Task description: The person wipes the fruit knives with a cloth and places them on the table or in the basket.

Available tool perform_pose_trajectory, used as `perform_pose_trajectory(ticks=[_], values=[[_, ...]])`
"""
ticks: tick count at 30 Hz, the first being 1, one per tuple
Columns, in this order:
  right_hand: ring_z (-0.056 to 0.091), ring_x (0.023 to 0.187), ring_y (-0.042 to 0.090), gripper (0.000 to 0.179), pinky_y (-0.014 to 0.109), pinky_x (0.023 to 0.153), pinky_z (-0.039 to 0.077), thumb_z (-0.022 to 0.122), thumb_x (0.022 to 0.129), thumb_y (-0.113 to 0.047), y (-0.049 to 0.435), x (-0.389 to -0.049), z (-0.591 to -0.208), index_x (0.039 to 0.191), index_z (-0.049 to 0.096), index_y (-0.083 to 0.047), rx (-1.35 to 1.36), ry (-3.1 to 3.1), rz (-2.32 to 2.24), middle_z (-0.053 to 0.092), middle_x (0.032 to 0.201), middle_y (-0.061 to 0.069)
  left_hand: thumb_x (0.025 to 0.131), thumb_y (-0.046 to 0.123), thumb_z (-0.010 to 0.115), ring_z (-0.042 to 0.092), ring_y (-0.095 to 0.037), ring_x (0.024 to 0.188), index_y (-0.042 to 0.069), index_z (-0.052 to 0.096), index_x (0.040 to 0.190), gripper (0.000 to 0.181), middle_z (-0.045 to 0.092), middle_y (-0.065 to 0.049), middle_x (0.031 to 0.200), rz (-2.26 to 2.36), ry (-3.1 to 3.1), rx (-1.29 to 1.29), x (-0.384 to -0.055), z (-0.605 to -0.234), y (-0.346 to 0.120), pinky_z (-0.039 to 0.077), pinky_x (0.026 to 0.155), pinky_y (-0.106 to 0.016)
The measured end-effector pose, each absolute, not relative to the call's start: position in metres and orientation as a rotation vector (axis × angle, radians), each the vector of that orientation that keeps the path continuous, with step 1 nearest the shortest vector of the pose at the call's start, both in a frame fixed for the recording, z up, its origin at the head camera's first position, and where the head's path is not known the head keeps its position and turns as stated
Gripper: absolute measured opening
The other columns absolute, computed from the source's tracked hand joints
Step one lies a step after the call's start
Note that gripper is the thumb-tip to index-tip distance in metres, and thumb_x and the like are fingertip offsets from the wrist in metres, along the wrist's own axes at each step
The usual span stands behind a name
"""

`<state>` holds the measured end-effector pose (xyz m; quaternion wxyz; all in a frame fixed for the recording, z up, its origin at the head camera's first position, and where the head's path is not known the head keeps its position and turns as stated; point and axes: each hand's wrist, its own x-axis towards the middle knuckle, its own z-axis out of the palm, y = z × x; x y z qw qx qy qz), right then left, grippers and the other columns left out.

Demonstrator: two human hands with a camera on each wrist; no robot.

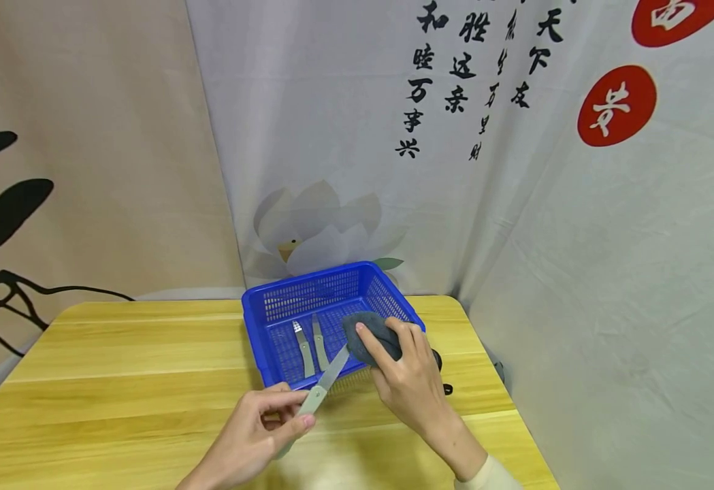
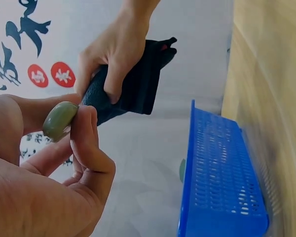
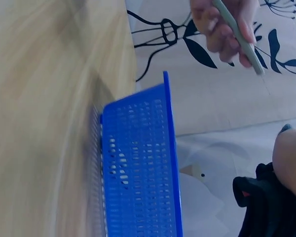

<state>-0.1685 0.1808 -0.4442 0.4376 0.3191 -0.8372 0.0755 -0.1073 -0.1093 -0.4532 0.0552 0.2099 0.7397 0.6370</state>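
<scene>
My left hand (image 1: 252, 429) pinches a knife (image 1: 312, 400) by its pale green handle, thumb on one side and fingers on the other. Its bare blade slants up and right, the tip beside the cloth's lower left edge in the head view; whether they touch I cannot tell. In the left wrist view the handle end (image 2: 60, 121) faces the camera and hides the blade. A folded dark grey cloth (image 1: 365, 333) is gripped by my right hand (image 1: 414, 381), over the basket's front right corner. Two similar knives, one a knife (image 1: 305, 354) and another knife (image 1: 320, 344), lie in the blue basket (image 1: 251, 333).
The basket stands at the back of the wooden table (image 1: 118, 381), near its far edge. Black objects (image 1: 448, 389) show partly behind my right hand. A printed curtain (image 1: 332, 102) hangs behind the table and along its right side.
</scene>
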Motion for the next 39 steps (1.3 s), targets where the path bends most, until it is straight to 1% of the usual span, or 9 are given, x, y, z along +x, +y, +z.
perform_pose_trajectory(ticks=[6,11,15,20,25,30,33,36,39], values=[[0.060,0.109,0.040,0.062,0.055,0.092,0.059,0.070,0.094,-0.009,0.186,-0.167,-0.443,0.155,0.069,-0.018,0.750,-2.082,0.255,0.064,0.132,0.029,0.104,0.012,0.081,0.068,-0.003,0.086,-0.005,0.079,0.135,0.036,0.068,-0.004,0.097,1.935,2.214,0.605,-0.107,-0.453,-0.110,0.066,0.071,-0.026],[0.060,0.109,0.037,0.060,0.051,0.090,0.059,0.063,0.096,-0.011,0.179,-0.153,-0.446,0.155,0.069,-0.018,0.825,-2.046,0.240,0.066,0.131,0.026,0.103,0.013,0.082,0.067,-0.004,0.085,-0.002,0.081,0.132,0.033,0.069,-0.005,0.096,1.924,2.270,0.595,-0.106,-0.451,-0.108,0.065,0.070,-0.025],[0.060,0.110,0.033,0.052,0.047,0.092,0.058,0.053,0.106,-0.015,0.169,-0.140,-0.449,0.156,0.069,-0.020,0.902,-2.026,0.206,0.067,0.132,0.022,0.102,0.015,0.083,0.066,-0.004,0.083,0.003,0.084,0.128,0.029,0.069,-0.005,0.095,1.921,2.319,0.588,-0.107,-0.450,-0.105,0.062,0.067,-0.024],[0.060,0.113,0.031,0.048,0.047,0.100,0.059,0.042,0.116,-0.023,0.159,-0.127,-0.452,0.157,0.067,-0.022,0.979,-2.030,0.169,0.066,0.134,0.019,0.103,0.013,0.082,0.064,-0.003,0.082,0.003,0.084,0.126,0.025,0.068,-0.004,0.094,1.942,2.346,0.635,-0.109,-0.450,-0.104,0.061,0.066,-0.024],[0.061,0.116,0.030,0.049,0.046,0.102,0.060,0.045,0.115,-0.024,0.157,-0.121,-0.454,0.159,0.065,-0.024,1.003,-2.053,0.171,0.065,0.137,0.019,0.104,0.013,0.081,0.063,-0.003,0.082,0.004,0.085,0.117,0.017,0.064,-0.001,0.092,1.943,2.334,0.653,-0.109,-0.451,-0.104,0.060,0.065,-0.024],[0.061,0.115,0.030,0.048,0.045,0.102,0.060,0.044,0.117,-0.025,0.158,-0.123,-0.455,0.159,0.065,-0.024,0.989,-2.045,0.162,0.065,0.136,0.019,0.104,0.013,0.081,0.063,-0.004,0.081,0.006,0.085,0.124,0.022,0.065,-0.001,0.090,1.936,2.319,0.659,-0.109,-0.450,-0.104,0.060,0.066,-0.024],[0.061,0.115,0.031,0.050,0.046,0.102,0.059,0.055,0.111,-0.020,0.160,-0.126,-0.454,0.160,0.065,-0.024,0.978,-2.049,0.165,0.065,0.136,0.019,0.104,0.013,0.080,0.064,-0.004,0.083,0.002,0.083,0.130,0.028,0.067,-0.002,0.092,1.933,2.308,0.665,-0.108,-0.449,-0.105,0.061,0.067,-0.024],[0.060,0.114,0.032,0.065,0.047,0.100,0.059,0.072,0.096,-0.016,0.163,-0.131,-0.453,0.160,0.064,-0.024,0.959,-2.059,0.178,0.065,0.136,0.020,0.104,0.014,0.081,0.066,-0.004,0.084,-0.001,0.082,0.132,0.031,0.068,-0.004,0.094,1.930,2.284,0.635,-0.108,-0.448,-0.105,0.062,0.068,-0.024],[0.060,0.112,0.032,0.073,0.047,0.098,0.059,0.077,0.089,-0.014,0.168,-0.139,-0.451,0.160,0.065,-0.023,0.927,-2.061,0.191,0.066,0.135,0.021,0.104,0.015,0.082,0.067,-0.004,0.084,-0.001,0.082,0.131,0.032,0.068,-0.004,0.095,1.928,2.274,0.622,-0.108,-0.448,-0.106,0.062,0.068,-0.024]])
